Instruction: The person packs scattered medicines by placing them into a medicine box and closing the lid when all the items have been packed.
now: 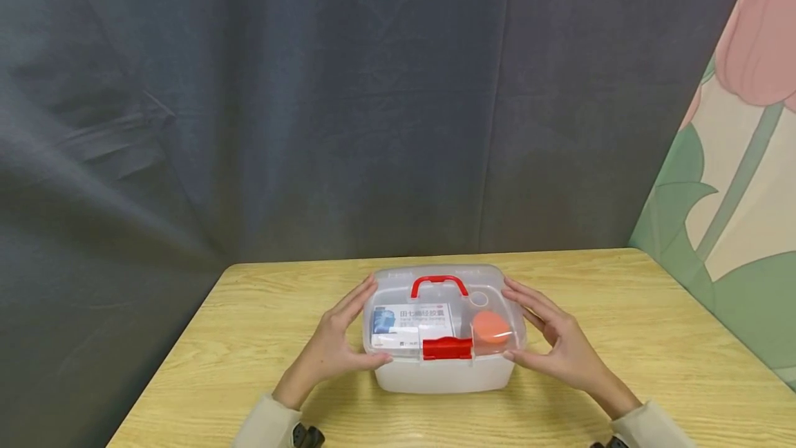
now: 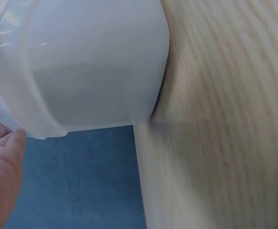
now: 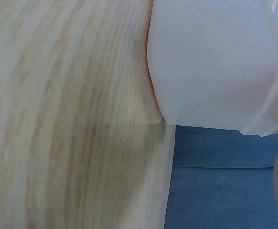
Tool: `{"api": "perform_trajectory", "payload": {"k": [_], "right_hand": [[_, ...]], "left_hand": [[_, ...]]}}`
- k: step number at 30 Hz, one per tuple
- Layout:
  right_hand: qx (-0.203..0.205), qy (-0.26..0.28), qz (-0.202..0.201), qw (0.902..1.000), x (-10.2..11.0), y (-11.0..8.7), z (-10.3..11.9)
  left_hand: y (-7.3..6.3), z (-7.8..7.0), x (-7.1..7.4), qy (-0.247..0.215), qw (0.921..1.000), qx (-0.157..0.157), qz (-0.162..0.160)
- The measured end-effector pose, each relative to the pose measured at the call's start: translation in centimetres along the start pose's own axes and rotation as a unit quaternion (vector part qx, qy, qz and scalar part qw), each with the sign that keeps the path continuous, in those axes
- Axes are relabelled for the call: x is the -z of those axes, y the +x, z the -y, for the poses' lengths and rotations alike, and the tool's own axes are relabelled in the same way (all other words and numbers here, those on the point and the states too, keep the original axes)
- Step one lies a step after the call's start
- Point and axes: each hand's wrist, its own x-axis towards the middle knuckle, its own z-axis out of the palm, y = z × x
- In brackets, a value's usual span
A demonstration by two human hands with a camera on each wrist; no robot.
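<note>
A white plastic storage box (image 1: 444, 375) stands on the table with its clear lid (image 1: 398, 289) down. The lid has a red carry handle (image 1: 439, 278) on top and a red latch (image 1: 447, 348) at the front. Through the lid show a white-and-blue capsule carton (image 1: 413, 327) and a round orange object (image 1: 491, 328). My left hand (image 1: 336, 337) grips the lid's left side, thumb at the front edge, fingers towards the back corner. On the right side my right hand (image 1: 560, 341) holds the lid the same way. In the wrist views the box's side walls (image 2: 96, 67) (image 3: 215, 67) show close up.
The box rests on a light wood-grain table (image 1: 249, 337). Behind it hangs a dark grey-blue cloth (image 1: 373, 123). A wall with painted flowers and leaves (image 1: 740, 178) stands along the right side.
</note>
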Motion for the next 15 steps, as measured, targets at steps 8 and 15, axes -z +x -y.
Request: {"api": "perform_trajectory", "payload": {"k": [8,15], "right_hand": [[-0.136,-0.064,-0.033,0.9881,-1.0,0.8,3.0],[-0.363,-0.119,-0.088,0.92,-4.0,2.5,6.3]], "left_hand": [[1.0,-3.3,-1.4,0.01,0.9888,0.139,-0.054],[2.1,-7.0,-3.3,-0.022,0.9488,0.302,-0.092]]}}
